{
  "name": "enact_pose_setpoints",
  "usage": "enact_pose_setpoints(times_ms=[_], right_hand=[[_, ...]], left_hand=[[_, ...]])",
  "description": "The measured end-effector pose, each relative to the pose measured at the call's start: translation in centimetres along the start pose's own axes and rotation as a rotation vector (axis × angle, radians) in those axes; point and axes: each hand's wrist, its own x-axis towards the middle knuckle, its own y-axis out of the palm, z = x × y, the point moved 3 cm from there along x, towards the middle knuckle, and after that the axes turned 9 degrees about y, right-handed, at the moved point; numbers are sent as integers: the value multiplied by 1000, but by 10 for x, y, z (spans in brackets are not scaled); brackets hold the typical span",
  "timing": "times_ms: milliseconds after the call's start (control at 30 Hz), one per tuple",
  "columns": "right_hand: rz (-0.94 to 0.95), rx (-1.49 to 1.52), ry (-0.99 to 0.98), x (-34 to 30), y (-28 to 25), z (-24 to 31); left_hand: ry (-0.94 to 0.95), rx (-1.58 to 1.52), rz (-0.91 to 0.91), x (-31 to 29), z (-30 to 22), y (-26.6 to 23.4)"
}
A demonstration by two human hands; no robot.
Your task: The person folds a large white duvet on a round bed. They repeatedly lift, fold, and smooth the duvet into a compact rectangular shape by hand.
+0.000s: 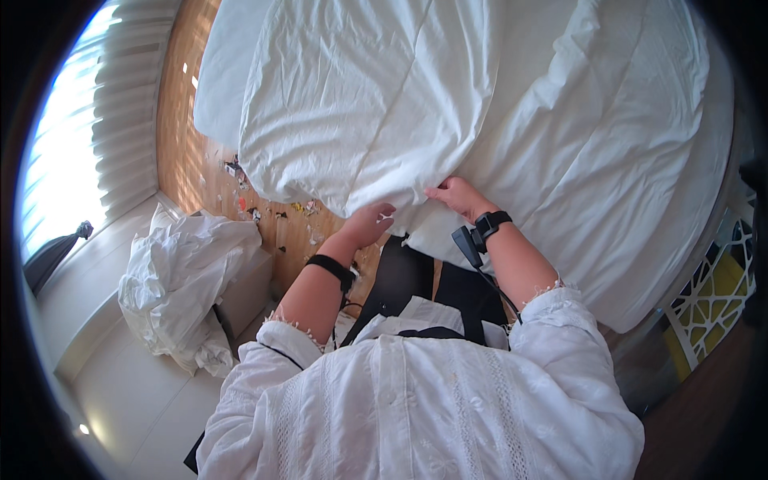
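Observation:
A white quilt point(352, 104) with soft wrinkles and a long seam spreads in front of me, its near edge bunched. My right hand point(460, 197) pinches that near edge between thumb and fingers. To its left, my left hand point(368, 225) is closed at the same edge, with a bit of white cloth showing between its fingers; the rest of its grip is partly hidden. Black straps circle both wrists, and a small dark device hangs by the right one.
A second rumpled white cover point(592, 152) lies over the bed at right. Small scraps point(308, 210) litter the wooden floor. A white crumpled bundle point(180, 280) rests beside a box at left, near a curtain point(124, 96). A white lattice panel point(716, 288) stands at far right.

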Motion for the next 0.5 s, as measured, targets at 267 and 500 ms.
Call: enact_pose_setpoints(times_ms=[267, 500], right_hand=[[-492, 56, 305, -22, 20, -24], [-871, -591, -483, -27, 72, -20]], left_hand=[[12, -41, -40, -6, 29, -21], [13, -80, -599, -32, 145, -110]])
